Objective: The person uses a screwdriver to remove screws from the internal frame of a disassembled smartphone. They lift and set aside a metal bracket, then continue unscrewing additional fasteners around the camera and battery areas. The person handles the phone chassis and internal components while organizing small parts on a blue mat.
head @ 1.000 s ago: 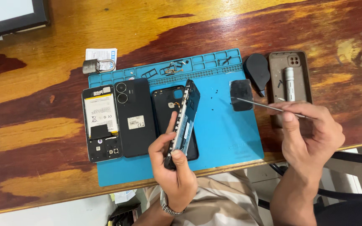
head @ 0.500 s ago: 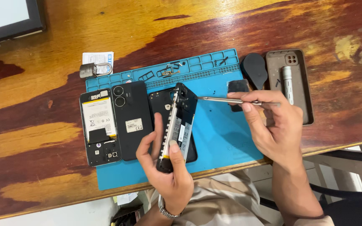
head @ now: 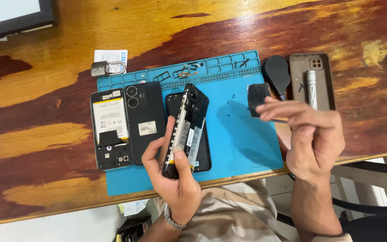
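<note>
Holding opened phone [head: 185,132] on edge, left hand [head: 175,179] | right hand [head: 312,134] pinching thin tool [head: 276,119] | mat's [head: 242,134] middle bare

Bright, even light falls from above; the glossy tabletop [head: 247,27] shows soft glare toward 12 o'clock, a soft shadow lies on the blue mat [head: 242,148], and focus is sharp.

Left hand [head: 175,179] upright and clenched, right hand [head: 312,139] raised, fingers loosely curled.
</note>
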